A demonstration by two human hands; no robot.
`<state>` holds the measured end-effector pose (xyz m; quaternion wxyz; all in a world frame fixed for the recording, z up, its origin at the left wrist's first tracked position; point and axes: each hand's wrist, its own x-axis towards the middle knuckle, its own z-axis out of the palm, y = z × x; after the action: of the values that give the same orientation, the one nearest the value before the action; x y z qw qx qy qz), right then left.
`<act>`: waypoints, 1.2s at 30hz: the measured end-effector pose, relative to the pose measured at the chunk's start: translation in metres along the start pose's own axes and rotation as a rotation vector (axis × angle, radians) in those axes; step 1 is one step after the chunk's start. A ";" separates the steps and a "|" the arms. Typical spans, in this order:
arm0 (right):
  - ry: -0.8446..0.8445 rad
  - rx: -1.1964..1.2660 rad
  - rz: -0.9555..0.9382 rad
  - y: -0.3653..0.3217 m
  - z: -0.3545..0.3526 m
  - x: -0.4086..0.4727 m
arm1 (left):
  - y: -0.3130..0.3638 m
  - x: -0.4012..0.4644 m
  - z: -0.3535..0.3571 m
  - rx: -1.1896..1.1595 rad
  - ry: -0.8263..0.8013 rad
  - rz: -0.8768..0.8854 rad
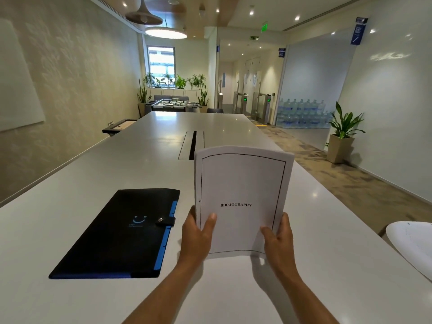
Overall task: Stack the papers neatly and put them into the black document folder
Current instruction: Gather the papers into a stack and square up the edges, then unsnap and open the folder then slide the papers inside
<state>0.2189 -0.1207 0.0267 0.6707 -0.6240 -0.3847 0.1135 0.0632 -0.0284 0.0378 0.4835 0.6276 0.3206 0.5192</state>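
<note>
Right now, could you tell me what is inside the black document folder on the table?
Nothing inside can be seen: the black document folder lies flat and snapped shut, only blue tab edges showing. The papers are outside it, held upright by the left hand and right hand.

A white paper stack, front page reading "BIBLIOGRAPHY" inside a thin black border, stands upright between both hands. Left of the left hand, a closed black document folder with blue edging lies flat.
</note>
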 end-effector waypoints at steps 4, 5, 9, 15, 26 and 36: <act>0.031 -0.085 -0.015 0.000 -0.005 0.006 | 0.003 0.010 0.001 0.089 -0.021 0.034; 0.032 -0.113 -0.011 -0.001 -0.006 0.009 | 0.003 0.012 0.000 0.121 -0.030 0.044; -0.027 -0.236 0.093 0.002 -0.013 0.016 | -0.006 0.022 -0.001 0.185 -0.045 -0.105; -0.129 -0.416 0.155 0.015 -0.009 0.009 | -0.030 0.020 0.000 0.362 -0.096 -0.248; -0.228 -0.811 0.272 0.033 0.010 0.008 | -0.058 0.012 0.005 0.834 -0.107 -0.133; -0.166 -1.154 0.183 0.034 0.010 0.002 | -0.072 0.016 -0.013 1.371 -0.140 0.064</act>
<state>0.2248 -0.1046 -0.0047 0.1778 -0.9077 -0.3801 -0.0085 0.0618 0.0133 -0.0245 -0.0184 0.8329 0.5259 0.1716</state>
